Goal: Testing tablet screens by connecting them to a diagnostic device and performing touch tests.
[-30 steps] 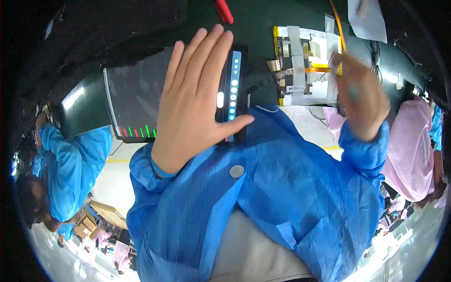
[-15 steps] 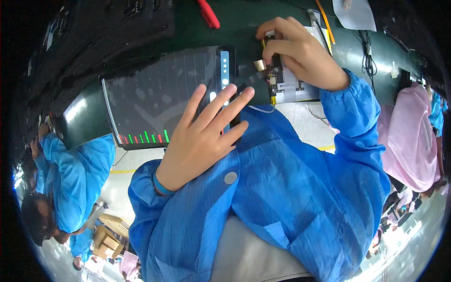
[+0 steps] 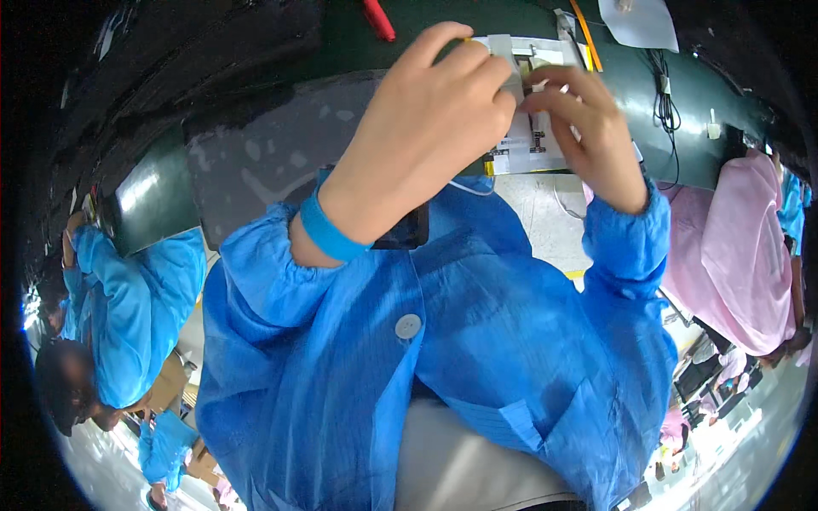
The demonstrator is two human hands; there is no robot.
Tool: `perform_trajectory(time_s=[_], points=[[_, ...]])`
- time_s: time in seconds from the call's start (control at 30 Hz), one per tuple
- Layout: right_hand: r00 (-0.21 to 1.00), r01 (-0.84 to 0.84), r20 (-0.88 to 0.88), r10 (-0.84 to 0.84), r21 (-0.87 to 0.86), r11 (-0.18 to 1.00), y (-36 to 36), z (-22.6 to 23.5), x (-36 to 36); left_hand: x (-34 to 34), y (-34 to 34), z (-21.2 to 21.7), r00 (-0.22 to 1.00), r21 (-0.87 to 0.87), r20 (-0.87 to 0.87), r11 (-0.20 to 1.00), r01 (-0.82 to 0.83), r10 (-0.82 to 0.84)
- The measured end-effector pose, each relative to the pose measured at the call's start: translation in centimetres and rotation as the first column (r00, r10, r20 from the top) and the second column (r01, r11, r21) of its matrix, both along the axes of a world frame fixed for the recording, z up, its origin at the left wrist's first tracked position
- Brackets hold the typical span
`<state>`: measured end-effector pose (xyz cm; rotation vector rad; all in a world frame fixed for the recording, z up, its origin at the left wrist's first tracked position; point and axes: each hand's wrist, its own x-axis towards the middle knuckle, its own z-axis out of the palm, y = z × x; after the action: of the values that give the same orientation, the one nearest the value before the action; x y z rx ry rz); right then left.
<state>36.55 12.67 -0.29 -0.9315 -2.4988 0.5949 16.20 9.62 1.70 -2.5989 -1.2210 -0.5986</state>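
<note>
An opened flat electronic device (image 3: 511, 157) lies at the table's far middle, with white and silver panels, small circuit parts and yellow edging. My left hand (image 3: 443, 111) reaches over its left side. The index finger stretches to the far edge, while the other fingers curl down with their tips hidden, so what they hold cannot be made out. My right hand (image 3: 596, 128) is over the device's right part, thumb and finger pinched close together. Something small and white shows by these fingers, too unclear to name. Left of the device lies a tablet (image 3: 273, 145) with a dark screen, partly under my left forearm.
A red tool handle (image 3: 378, 19) lies at the far edge. Beyond the device are an orange strip (image 3: 586, 34) and a white sheet (image 3: 641, 24). A bundled black cable (image 3: 666, 102) rests to the right. People in blue (image 3: 149, 315) and pink (image 3: 737, 247) sit on either side.
My left hand has left the tablet and moved right and away, onto the device. The tablet's lit screen has gone dark. My right hand has shifted right, from the device's left edge towards its middle.
</note>
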Motion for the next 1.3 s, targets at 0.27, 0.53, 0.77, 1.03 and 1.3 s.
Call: perform_trajectory(time_s=[0.27, 0.53, 0.77, 1.03, 1.3], points=[[0.994, 0.061, -0.092, -0.059, 0.023, 0.998, -2.3, -2.4, 0.9, 1.1, 1.2, 0.8, 0.984, -0.069, -0.097, 0.987, 0.145, -0.152], [0.994, 0.061, -0.098, -0.050, 0.113, 0.992, -2.5, -2.8, 0.9, 0.7, 1.3, -0.3, 0.983, -0.079, -0.080, 0.984, 0.159, -0.166], [0.996, 0.071, -0.073, -0.060, 0.163, 0.984, -2.8, -3.2, 1.0, -0.6, 0.7, -1.9, 0.988, -0.283, 0.144, 0.959, -0.015, 0.058], [0.991, 0.110, -0.108, -0.079, 0.325, 0.939, -3.7, -1.7, 0.2, -3.7, -1.4, -1.1, 0.941, -0.336, 0.256, 0.933, -0.129, 0.222], [0.968, 0.173, -0.178, -0.180, -0.054, 0.983, -10.0, -2.1, -6.6, -11.7, -10.1, 0.8, 0.944, -0.527, 0.146, 0.831, -0.178, 0.295]])
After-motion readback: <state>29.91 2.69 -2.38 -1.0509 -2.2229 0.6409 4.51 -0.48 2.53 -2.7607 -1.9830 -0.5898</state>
